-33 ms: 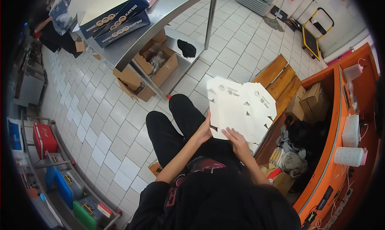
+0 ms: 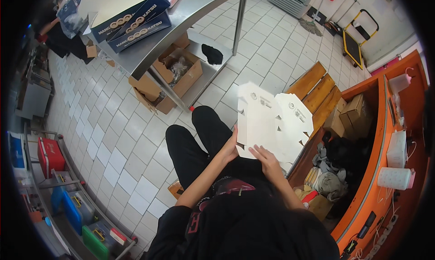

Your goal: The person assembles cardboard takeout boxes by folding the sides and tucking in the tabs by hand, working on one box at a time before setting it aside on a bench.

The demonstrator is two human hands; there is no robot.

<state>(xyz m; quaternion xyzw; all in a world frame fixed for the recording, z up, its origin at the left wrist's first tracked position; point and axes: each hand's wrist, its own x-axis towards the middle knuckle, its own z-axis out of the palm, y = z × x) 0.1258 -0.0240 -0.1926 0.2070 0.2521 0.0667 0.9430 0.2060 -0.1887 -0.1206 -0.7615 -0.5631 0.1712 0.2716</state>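
Observation:
A white flat cardboard box blank with cut slots and small printed marks stands over my lap, tilted and folding along its left side. A second white blank shows to the right of it, partly overlapped. My left hand grips the lower left edge of the first blank, its fingers mostly behind the board. At the lower edge my right hand rests with fingers stretched out flat on the board; its thumb is hidden.
A wooden slatted bench stands behind the blanks. On the right, an orange cabinet holds cloths and cartons. Ahead left, a steel table carries dark blue boxes, with an open brown carton beneath. A rack stands left.
The upper left part of the front blank has swung slightly to the right and looks sharper. Both hands stay in nearly the same place.

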